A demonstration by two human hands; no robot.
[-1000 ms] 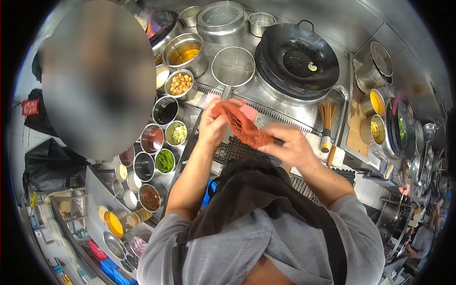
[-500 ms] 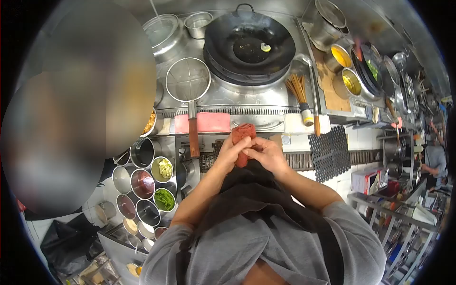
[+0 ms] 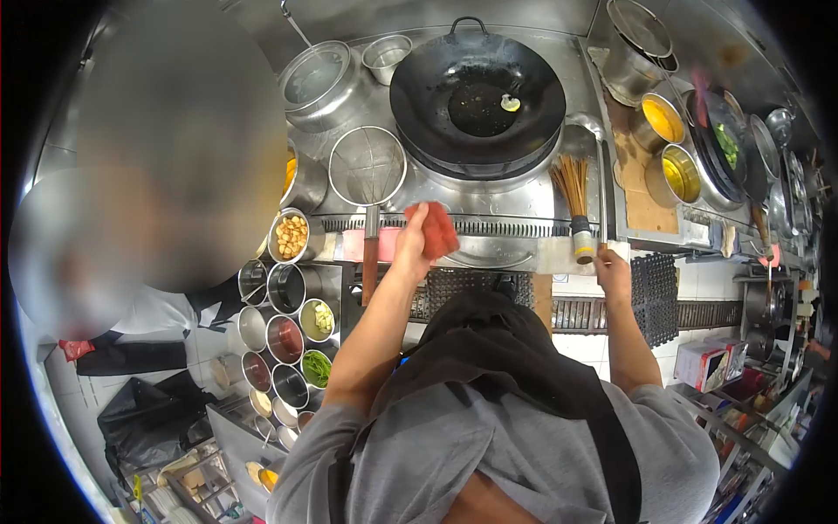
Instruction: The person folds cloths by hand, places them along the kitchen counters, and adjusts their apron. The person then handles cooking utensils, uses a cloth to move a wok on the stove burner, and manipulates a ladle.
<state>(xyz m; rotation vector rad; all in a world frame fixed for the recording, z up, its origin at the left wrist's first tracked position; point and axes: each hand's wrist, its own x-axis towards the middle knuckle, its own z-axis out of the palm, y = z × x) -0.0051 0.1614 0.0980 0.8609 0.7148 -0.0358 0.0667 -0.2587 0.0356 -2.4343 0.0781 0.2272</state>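
Note:
My left hand [image 3: 411,248] is closed round a folded red cloth [image 3: 442,236], just in front of the stove edge. Near it lies a mesh strainer [image 3: 368,166] with a wooden handle. My right hand [image 3: 614,272] grips the handle end of a long ladle [image 3: 601,192], whose bowl rests on the stove top. Left of that handle lies a bamboo brush [image 3: 573,196]. Beyond both hands a black wok [image 3: 478,83] sits on the burner, with a small pale scrap [image 3: 511,103] inside it.
Several metal pots of ingredients stand at the left, one with fried yellow-brown pieces [image 3: 291,236]. Two pots of yellow liquid [image 3: 662,120] and another wok [image 3: 726,144] are at the right. A black perforated mat [image 3: 654,297] lies below. A blurred area covers the upper left.
My hands have come apart. The left has kept the red cloth and moved it toward the stove; the right has let go of it, swung right and taken hold of the ladle's handle.

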